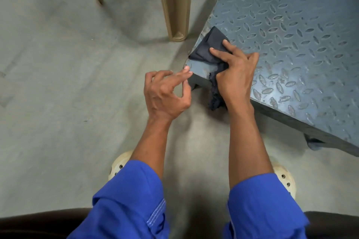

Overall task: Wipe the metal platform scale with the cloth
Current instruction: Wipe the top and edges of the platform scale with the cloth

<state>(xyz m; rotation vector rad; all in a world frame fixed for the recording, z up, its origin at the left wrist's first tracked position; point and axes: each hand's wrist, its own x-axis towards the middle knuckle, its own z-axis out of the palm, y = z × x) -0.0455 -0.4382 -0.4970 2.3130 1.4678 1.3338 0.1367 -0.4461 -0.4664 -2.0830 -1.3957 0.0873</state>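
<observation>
The dark cloth [206, 50] stretches near-to-far over the platform scale [291, 44]'s left corner, its tail hanging off the near edge. The right hand [236, 75] clutches and presses it down; the left hand [167, 93] hovers just left, fingers loosely curled, holding nothing.

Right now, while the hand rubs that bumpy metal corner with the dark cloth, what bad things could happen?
1. The left hand has a fingertip on the scale corner edge; the metal there looks worn, so it might scratch.
2. Part of the cloth dangles off the edge under the right hand; it could snag on the corner.
3. The chair leg stands close by; a wide wipe might bump it.
</observation>
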